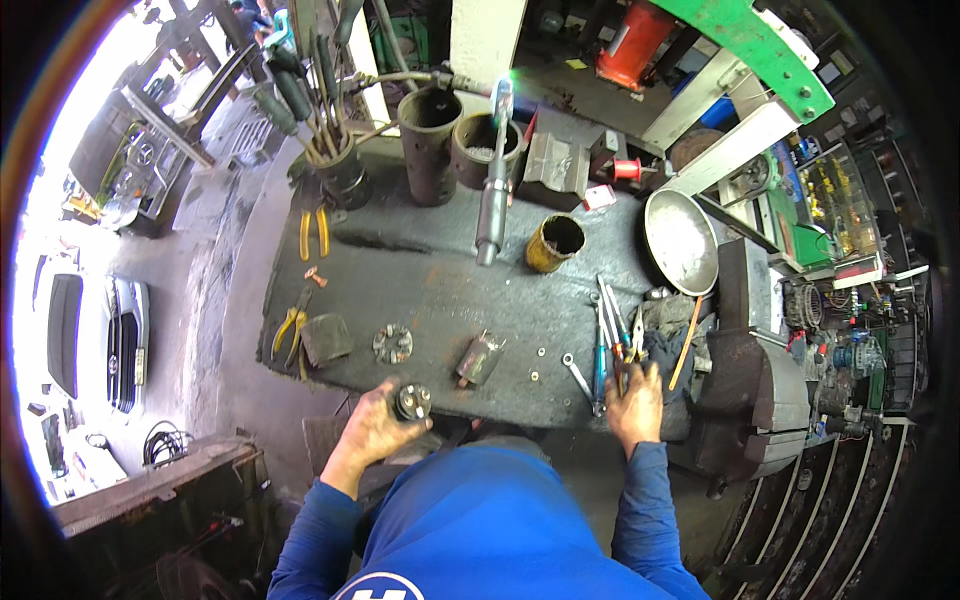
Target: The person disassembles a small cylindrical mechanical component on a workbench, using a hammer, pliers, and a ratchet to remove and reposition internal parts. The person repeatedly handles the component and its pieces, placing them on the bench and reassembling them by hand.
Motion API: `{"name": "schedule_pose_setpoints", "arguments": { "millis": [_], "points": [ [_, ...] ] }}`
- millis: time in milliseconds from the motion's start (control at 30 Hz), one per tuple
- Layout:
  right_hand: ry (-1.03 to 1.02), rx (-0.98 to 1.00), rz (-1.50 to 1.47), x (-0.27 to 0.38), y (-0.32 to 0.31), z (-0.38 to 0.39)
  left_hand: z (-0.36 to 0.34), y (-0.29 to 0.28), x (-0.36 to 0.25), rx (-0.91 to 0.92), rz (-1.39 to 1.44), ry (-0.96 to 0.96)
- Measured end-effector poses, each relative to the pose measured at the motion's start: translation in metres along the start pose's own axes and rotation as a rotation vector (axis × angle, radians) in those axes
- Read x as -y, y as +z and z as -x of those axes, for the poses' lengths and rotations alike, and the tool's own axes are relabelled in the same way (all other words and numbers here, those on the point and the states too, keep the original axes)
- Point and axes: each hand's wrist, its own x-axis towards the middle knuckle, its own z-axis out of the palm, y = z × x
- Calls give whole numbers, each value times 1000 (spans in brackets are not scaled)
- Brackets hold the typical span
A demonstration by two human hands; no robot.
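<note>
My left hand (370, 430) is closed around a small round dark metal part (411, 402) with shiny round spots on its face, just off the bench's front edge. At the front right, my right hand (637, 406) has its fingers closed on the handles of a pair of pliers (637, 340), jaws pointing away from me. Beside it lie a blue-handled screwdriver (600, 362) and a combination wrench (577, 374). Between my hands rest a metal cylinder (480, 359) with a short shaft, a ring-shaped metal part (392, 344) and small nuts (534, 376).
A bench vise (765, 400) stands at the right edge of the dark workbench (430, 285). Farther back are a round metal bowl (682, 243), a yellowish can (556, 244), metal cups, and a pot of tools (342, 180). Yellow-handled pliers (290, 330) lie left. A pipe-like tool (493, 200) hangs over the bench.
</note>
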Motion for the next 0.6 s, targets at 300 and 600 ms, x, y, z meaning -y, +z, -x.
{"name": "schedule_pose_setpoints", "arguments": {
  "millis": [300,600],
  "points": [
    [-199,62,-223,47,-28,-41,-27,-3,0,5,-396,322],
    [-654,89,197,98,-46,-203,-25,-2,-27,-158,87,289]
  ]
}}
